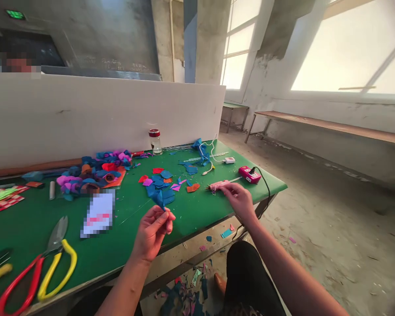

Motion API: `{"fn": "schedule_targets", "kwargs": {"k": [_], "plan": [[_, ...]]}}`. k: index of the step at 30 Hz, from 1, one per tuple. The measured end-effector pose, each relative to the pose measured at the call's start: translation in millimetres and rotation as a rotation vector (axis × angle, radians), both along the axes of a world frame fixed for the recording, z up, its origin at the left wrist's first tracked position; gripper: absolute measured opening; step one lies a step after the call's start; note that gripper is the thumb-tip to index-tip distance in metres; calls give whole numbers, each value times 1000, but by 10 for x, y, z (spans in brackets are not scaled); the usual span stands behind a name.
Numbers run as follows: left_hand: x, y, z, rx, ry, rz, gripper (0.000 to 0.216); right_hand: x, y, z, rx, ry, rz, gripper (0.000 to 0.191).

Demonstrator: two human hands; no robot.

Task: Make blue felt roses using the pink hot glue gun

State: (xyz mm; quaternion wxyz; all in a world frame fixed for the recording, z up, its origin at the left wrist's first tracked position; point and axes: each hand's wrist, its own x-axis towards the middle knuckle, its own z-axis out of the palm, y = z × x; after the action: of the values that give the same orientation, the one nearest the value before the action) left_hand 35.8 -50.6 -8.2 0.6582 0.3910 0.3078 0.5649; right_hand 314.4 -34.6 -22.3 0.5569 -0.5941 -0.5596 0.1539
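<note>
My left hand [153, 232] is raised above the front edge of the green table [125, 228], its fingers pinched on a small folded blue felt piece [159, 199]. My right hand [238, 199] reaches out to the right and closes its fingertips on a pink glue gun [219, 185] that lies on the table. A black cable runs from a pink device [249, 174] behind the gun over the table's edge. Cut felt pieces [166, 180] in blue, red, pink and orange lie just beyond my left hand.
A heap of felt flowers [94, 172] sits at the back left beside a small glass jar [156, 141]. Shears with red and yellow handles [42, 267] lie at the front left. A white board [102, 109] walls the table's far side. Scraps litter the floor [197, 281] below.
</note>
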Motion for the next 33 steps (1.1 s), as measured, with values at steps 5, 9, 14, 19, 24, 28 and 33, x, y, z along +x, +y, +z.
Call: {"fn": "schedule_targets", "kwargs": {"k": [5,9,14,19,24,28,33], "plan": [[102,-56,-20,42,53,46,16,-1016,-171,128,-212,494,514,34],[103,-73,-22,38,39,58,17,-1174,-170,168,-18,360,382,24],[-24,-54,-23,-12,29,69,21,-249,48,109,133,-289,-197,22],[-28,-89,-61,-17,13,34,21,509,222,-137,-311,-379,-136,29],[0,-21,-137,4,-16,40,20,585,376,-295,-317,-315,-58,18],[-32,28,-184,1,-27,55,20,516,277,-243,-296,-193,-54,25],[-43,27,-193,-8,-25,56,20,141,-117,40,-284,508,378,39]]}}
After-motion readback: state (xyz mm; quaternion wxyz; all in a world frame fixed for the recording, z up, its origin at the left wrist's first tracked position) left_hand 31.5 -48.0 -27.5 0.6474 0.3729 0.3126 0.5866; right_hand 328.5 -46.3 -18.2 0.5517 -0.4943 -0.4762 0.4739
